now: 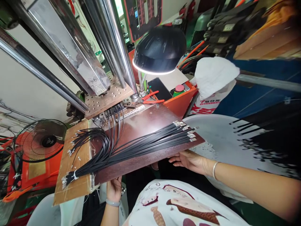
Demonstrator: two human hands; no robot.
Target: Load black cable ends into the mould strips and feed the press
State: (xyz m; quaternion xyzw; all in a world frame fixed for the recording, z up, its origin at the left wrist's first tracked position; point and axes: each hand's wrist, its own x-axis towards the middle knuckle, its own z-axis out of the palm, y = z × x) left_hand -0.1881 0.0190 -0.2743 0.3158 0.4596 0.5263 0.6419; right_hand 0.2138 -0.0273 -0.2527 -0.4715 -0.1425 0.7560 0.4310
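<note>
Pressing slim, flat black cables (115, 155) beneath the perforated copper-coloured metal plate (118, 91), we judge; right hand (184, 160) loosely open, left hand (114, 189) unclear; next needs fingers clear.

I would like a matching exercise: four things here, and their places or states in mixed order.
1. bundle of flat black cables
2. black dome-shaped lamp
3. red-handled metal pliers
4. bare left hand

A. at the near edge of the flat reddish-brown board
B. switched on
C. lying with handles apart
D. spread across the board

Pairs: 1-D, 2-B, 3-C, 4-A
</note>
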